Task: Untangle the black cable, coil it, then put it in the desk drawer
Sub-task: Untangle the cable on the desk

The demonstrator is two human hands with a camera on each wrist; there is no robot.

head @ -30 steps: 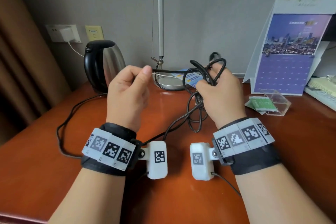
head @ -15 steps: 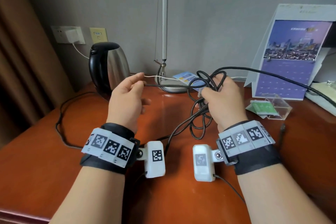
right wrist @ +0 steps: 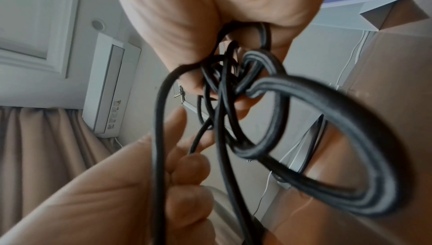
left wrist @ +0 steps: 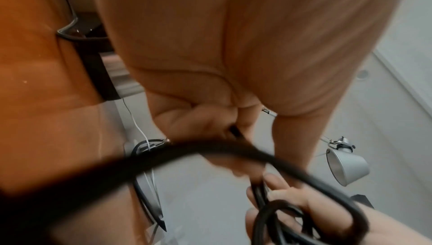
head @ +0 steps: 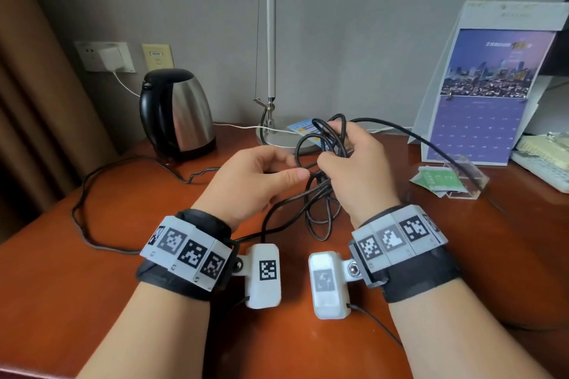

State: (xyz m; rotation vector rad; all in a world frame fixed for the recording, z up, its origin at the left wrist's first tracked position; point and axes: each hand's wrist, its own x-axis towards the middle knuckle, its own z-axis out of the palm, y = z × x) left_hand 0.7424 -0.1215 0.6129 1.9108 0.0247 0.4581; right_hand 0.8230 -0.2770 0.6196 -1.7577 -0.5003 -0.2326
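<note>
Both hands held above the wooden bench [head: 92, 286]. The right hand [head: 357, 169] has its fingers curled round a tangled bundle of the black cable [head: 323, 144], several loops hanging below the fist and one strand running off to the right over the bench. The left hand [head: 255, 175], just beside it, pinches a single strand of the same cable between thumb and fingers. Behind stand a kettle [head: 178, 111], a lamp base [head: 286, 138] and a calendar [head: 483, 95].

Reddish-brown wooden desk [head: 61, 286] against a grey wall [head: 354, 24]; brown curtain [head: 37, 101] at left; wall-mounted air conditioner [right wrist: 105, 86] above.
</note>
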